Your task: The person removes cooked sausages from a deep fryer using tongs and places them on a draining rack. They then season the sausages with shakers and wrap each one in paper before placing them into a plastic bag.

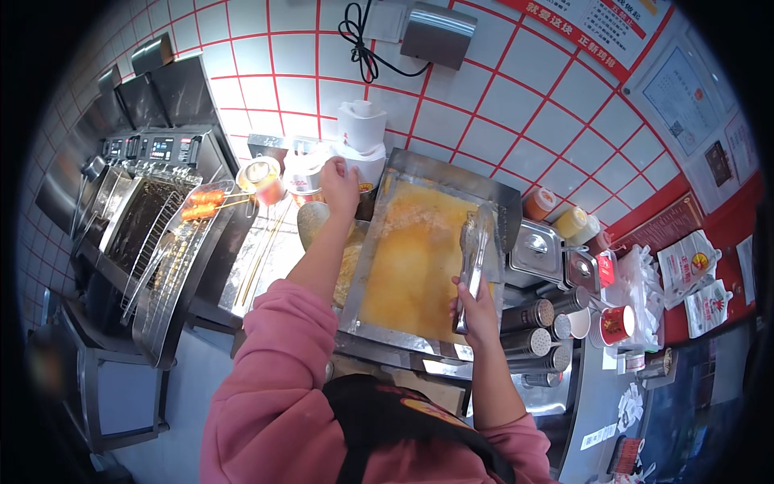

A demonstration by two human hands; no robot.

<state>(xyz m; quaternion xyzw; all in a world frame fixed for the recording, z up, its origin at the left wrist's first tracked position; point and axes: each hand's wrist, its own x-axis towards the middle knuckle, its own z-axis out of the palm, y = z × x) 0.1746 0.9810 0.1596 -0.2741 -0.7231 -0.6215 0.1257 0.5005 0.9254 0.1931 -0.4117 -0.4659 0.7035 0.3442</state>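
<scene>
My right hand (474, 308) grips a pair of metal tongs (474, 251), which point away from me over the right side of a steel-rimmed griddle (417, 260) with a yellowish-brown surface. My left hand (340, 181) reaches to the back, beside white paper bags or cups (305, 169) and a white container (363, 127); its fingers are bent, and whether they hold anything cannot be told. Left of it stands a round tub (265, 181) of reddish sauce. Two orange-red skewered foods (201, 204) lie on a wire rack (175, 254) at the left.
A deep fryer (142, 224) stands at the left. Right of the griddle are lidded steel pans (536, 248), squeeze bottles (570, 222), several metal shakers (532, 342), paper cups (615, 325) and plastic bags (686, 266). Long skewers (261, 260) lie left of the griddle.
</scene>
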